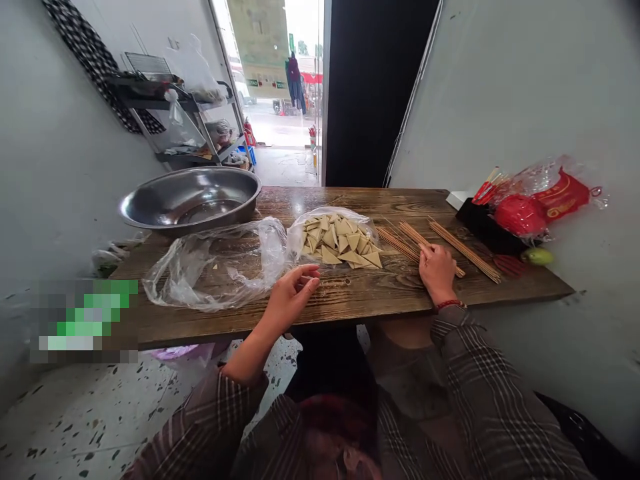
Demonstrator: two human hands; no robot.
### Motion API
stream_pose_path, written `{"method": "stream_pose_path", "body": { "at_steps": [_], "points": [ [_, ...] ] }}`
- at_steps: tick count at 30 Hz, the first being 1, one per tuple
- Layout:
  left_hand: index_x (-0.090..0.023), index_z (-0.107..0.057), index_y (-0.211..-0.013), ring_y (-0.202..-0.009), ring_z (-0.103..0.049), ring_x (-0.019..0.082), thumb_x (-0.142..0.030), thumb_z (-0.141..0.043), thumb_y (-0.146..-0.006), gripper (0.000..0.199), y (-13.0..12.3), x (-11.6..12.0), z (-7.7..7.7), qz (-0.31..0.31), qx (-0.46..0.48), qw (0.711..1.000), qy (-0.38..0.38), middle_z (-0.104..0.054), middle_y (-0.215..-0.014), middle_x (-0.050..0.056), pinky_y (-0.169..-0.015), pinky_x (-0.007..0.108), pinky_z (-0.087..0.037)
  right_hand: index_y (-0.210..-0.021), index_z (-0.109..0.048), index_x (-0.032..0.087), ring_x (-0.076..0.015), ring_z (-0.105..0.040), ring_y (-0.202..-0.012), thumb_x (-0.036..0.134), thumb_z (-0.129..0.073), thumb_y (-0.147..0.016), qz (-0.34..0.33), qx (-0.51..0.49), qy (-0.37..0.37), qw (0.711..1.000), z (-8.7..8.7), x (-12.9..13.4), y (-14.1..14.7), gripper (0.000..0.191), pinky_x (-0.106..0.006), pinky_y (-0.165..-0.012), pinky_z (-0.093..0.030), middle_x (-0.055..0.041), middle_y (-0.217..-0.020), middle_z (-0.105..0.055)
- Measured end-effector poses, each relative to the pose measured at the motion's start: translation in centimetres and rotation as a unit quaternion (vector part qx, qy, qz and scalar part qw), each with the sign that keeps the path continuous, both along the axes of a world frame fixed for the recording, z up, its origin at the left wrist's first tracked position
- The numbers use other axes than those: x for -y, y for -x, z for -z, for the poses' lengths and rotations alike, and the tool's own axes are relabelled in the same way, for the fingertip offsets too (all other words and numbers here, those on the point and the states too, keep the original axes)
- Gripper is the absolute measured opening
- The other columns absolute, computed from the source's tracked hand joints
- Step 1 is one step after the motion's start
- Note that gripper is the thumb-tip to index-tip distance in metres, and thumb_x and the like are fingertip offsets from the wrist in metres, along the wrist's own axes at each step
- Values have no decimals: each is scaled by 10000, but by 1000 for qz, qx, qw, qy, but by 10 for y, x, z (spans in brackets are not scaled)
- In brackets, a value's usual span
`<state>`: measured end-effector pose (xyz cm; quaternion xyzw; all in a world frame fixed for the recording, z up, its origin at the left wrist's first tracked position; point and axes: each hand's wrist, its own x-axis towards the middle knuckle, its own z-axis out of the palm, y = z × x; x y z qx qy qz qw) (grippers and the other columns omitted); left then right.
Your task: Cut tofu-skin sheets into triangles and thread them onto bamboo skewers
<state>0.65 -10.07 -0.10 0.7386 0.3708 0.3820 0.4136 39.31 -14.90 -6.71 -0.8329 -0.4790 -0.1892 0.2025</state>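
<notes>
A heap of triangular pale-tan slices, which look like tofu (345, 240), lies on an opened clear plastic bag (296, 237) on the table. My left hand (293, 293) hovers in front of that heap, thumb and fingers apart, with nothing visible in it. Several bamboo skewers (467, 252) lie in loose bundles to the right of the slices. My right hand (439, 270) is over the middle bundle, its fingertips closed on a skewer (411, 233); the palm hides part of the bundle.
A large steel basin (193, 197) stands at the back left of the wooden table (350, 303). Before it lies a crumpled clear bag (205, 293). At the right are a black box (493, 227), red wrapped items (523, 215) and a green fruit (537, 256). A shelf rack (195, 107) stands behind.
</notes>
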Motion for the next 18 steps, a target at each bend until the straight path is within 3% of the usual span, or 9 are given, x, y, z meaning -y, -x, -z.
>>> {"method": "stream_pose_path", "body": {
  "at_steps": [3,7,10,15,18],
  "points": [
    [-185,-680,-1071,-848,-678,189,-364,-603,-872,279,-2,-4,0,3,-34,998,-56,-711,-1022,89,-762,330,-544,-1219,-702,178,-273,-566,-1014,290,-376,-993,-45,-30,-100,994,-3,5,2,412,-389,-842,-432,-157,-1107,-646],
    [-218,-677,-1094,-1085,-632,257,-294,-587,-882,242,-3,-16,4,7,-135,973,-189,-686,-1168,98,-997,456,-484,-1139,-711,158,-256,-600,-927,344,-373,-977,-82,-124,-176,973,-10,2,18,418,-387,-837,-464,-142,-1008,-685],
    [-205,-661,-1161,-1266,-535,306,-234,-619,-852,313,-3,-25,10,17,-227,945,-236,-600,-1362,123,-1106,513,-399,-1165,-700,147,-228,-602,-804,458,-459,-943,-134,-164,-128,969,-20,-15,39,452,-364,-792,-468,-116,-950,-707],
    [-194,-639,-1249,-1365,-457,340,-295,-689,-826,437,-2,-35,26,68,-325,920,-209,-494,-1495,149,-1142,529,-360,-1247,-678,152,-222,-627,-874,532,-551,-898,-191,-178,-44,964,-30,-66,68,531,-317,-774,-450,-104,-999,-725],
    [-168,-610,-1306,-1413,-408,359,-323,-701,-822,517,-5,-42,31,84,-359,908,-197,-446,-1531,176,-1158,531,-336,-1139,-734,155,-199,-630,-808,502,-523,-925,-202,-189,-19,961,-26,-92,74,459,-282,-713,-433,-85,-900,-741]
  ]
}}
